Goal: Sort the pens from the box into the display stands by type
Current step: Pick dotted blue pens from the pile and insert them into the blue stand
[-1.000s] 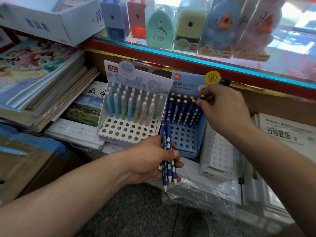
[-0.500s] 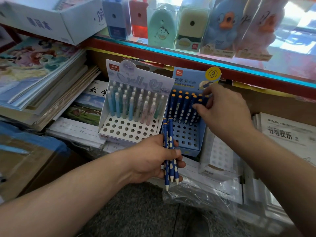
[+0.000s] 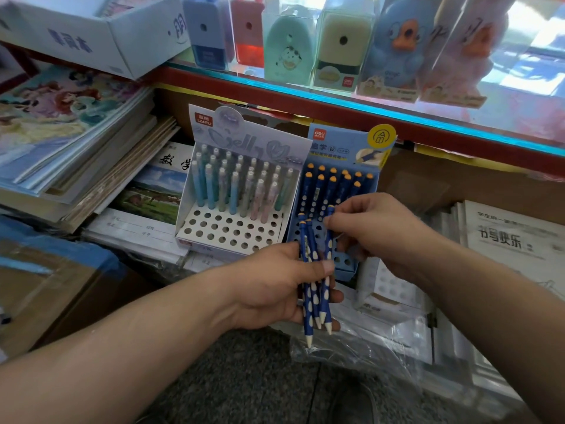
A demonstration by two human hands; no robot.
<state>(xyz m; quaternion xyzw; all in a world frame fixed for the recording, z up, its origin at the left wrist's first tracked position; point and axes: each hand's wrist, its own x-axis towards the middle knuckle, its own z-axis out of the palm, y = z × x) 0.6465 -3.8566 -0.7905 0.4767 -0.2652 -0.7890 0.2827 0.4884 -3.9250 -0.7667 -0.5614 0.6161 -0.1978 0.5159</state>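
Note:
My left hand (image 3: 272,289) grips a small bundle of dark blue pens with white dots (image 3: 312,289), tips pointing down. My right hand (image 3: 376,234) pinches the upper end of one pen of that bundle (image 3: 328,237), just in front of the blue display stand (image 3: 345,145). That stand holds several blue pens with orange caps (image 3: 333,185) in its back rows. To its left stands a white display stand (image 3: 232,231) with several pastel pens (image 3: 238,191) in its back rows; its front holes are open.
Stacks of notebooks (image 3: 73,142) lie to the left, and a booklet pile (image 3: 513,240) to the right. A glass counter edge (image 3: 367,111) with boxed sharpeners runs above. Clear plastic wrap (image 3: 367,353) lies below the hands, and a white perforated stand (image 3: 394,286) lies behind my right hand.
My right hand left the back rows of the blue stand and came down to the bundle in my left hand, where it now pinches one pen. My left hand has barely moved.

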